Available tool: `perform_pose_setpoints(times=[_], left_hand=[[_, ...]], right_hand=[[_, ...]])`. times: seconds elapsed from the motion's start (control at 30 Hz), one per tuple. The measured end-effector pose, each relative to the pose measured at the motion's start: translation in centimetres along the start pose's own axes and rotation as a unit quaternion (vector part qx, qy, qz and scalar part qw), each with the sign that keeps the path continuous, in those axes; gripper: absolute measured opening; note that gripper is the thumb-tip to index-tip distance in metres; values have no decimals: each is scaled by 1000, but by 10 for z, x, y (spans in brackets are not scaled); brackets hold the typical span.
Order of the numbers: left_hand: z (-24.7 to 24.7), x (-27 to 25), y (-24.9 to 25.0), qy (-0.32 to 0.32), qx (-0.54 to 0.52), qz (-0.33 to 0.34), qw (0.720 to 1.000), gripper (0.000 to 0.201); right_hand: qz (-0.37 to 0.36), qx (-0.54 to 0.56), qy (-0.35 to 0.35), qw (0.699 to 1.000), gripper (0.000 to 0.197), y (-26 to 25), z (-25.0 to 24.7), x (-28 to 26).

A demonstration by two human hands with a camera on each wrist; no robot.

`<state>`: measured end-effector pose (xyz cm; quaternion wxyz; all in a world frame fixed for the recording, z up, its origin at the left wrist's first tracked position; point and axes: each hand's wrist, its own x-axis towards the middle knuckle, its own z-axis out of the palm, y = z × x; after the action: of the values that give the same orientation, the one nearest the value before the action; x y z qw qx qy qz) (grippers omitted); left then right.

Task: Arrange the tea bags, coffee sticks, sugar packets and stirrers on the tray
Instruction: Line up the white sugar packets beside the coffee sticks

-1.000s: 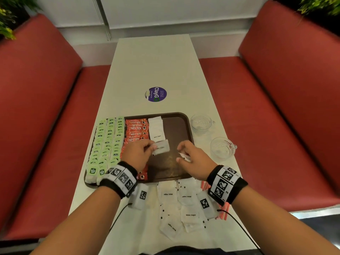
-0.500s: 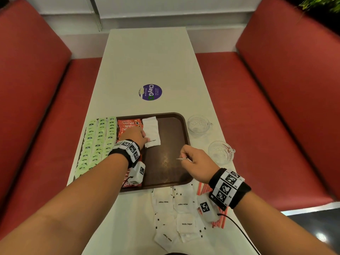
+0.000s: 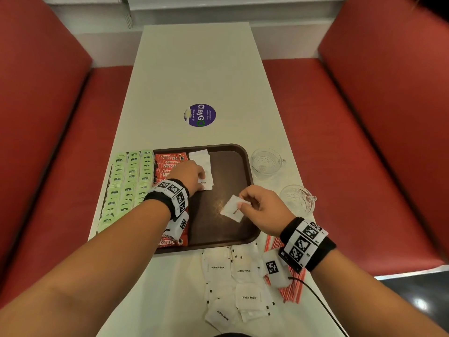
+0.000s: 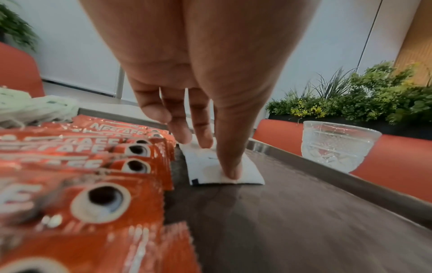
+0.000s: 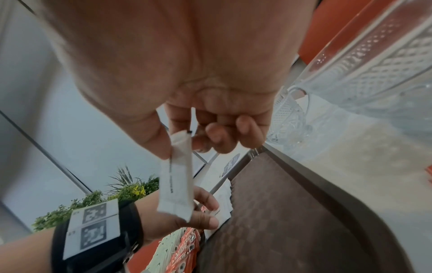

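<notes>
Since the earlier frame the right hand (image 3: 261, 210) has turned the sugar packet (image 3: 233, 208) it pinches between thumb and fingertip from edge-on to flat, over the bare tray (image 3: 228, 229) floor. The left hand (image 3: 190, 175) has stayed put, straight fingers (image 4: 230, 166) pressing the laid sugar column (image 3: 202, 166) at its near end.

Nearest, behind both wrists, loose sugar packets (image 3: 239, 285) lie on the table (image 3: 204, 69). About eight or nine show; overlap prevents a firm count. Beside them, under the right wrist, is a bundle of red-striped stirrers (image 3: 292, 285), number not countable.

Under the left forearm, the coffee sticks (image 3: 170, 164) form one overlapped column just left of the sugar column; roughly eight show, the arm hiding more. Left of these, the tea bags (image 3: 128, 183) stand in three columns, about a dozen rows each by estimate.

The laid sugar column shows perhaps three or four packets, overlapped.

Right of the right hand, off the tray, stand two glass cups (image 3: 266, 162).

Judgement: tea and coffee appear placed. Sugar is barely begun, with the held packet next. Stirrers are untouched. The task looks a little over halfway.
</notes>
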<state>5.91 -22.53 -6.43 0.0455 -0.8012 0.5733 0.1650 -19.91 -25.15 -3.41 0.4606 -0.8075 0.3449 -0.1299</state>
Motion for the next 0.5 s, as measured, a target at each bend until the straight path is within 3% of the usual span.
perform_pose_setpoints(times=[0.13, 0.27, 0.37, 0.43, 0.5], left_hand=[[-6, -8, 1, 16, -37, 14, 999, 34], [-18, -32, 13, 74, -230, 64, 968, 31], [-28, -55, 25, 29, -322, 112, 939, 26], [-29, -63, 29, -1, -311, 147, 939, 25], [-27, -63, 30, 9, -296, 154, 943, 21]], right_hand=[[23, 18, -2, 1000, 3, 1, 2, 4], [45, 34, 7, 998, 9, 1, 4, 9], [53, 61, 16, 997, 7, 2, 7, 13], [51, 60, 18, 997, 6, 1, 8, 14], [48, 50, 14, 997, 6, -1, 8, 15]])
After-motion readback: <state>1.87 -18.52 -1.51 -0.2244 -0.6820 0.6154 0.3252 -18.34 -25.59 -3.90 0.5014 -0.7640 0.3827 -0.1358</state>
